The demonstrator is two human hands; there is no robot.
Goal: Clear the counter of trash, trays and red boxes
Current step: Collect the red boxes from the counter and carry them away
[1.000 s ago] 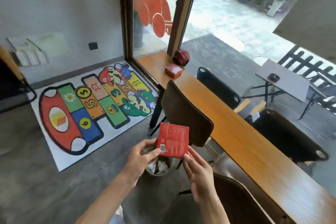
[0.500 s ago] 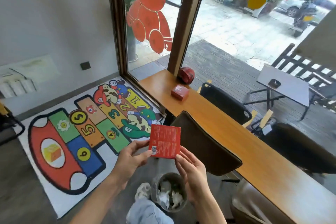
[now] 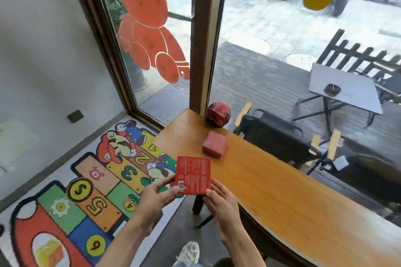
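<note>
Two red boxes in play: one held, one on the counter [image 3: 271, 182]
Held box: a flat red box [image 3: 193, 175] stands on edge, printed face and barcode toward the camera, just off the counter's near-left edge
Left hand: the left hand [image 3: 156, 198] pinches the box's lower left corner, thumb on the barcode side
Right hand: the right hand [image 3: 221, 201] grips the lower right corner; both hands are closed on the same box, neither free
Counter box: a second red box [image 3: 214, 143] lies flat on the counter, up and to the right of the held box, toward the window post
Red helmet-shaped object: a rounded red object [image 3: 218, 113] sits at the counter's far end, just beyond the second box (whether it counts as trash cannot be told)
Long axis: the second box is near square, its edges roughly in line with the counter's length
Nearer hand: judged the right, since the second box lies on that side and ahead
Likely need: one hand must let go of the held box before any reach along the counter
</note>
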